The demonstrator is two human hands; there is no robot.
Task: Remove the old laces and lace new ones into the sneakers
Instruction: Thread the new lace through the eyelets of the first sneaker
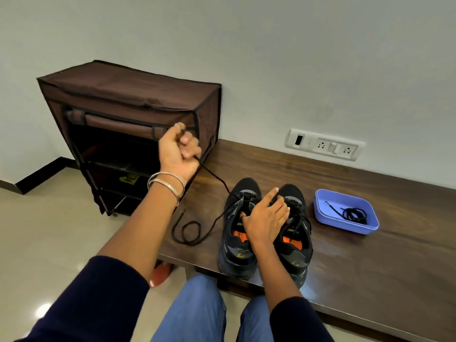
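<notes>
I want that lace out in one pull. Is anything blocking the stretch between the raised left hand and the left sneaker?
Nothing visible: the black lace runs free from the left hand to the black left sneaker.

White wall, glossy beige tile floor, brown fabric shoe rack, dark wooden bench.

Right hand covering the sneakers' tongues at centre, rack shelves at upper left lost in shadow, bench cut off at right edge, sleeves cropped below
</notes>
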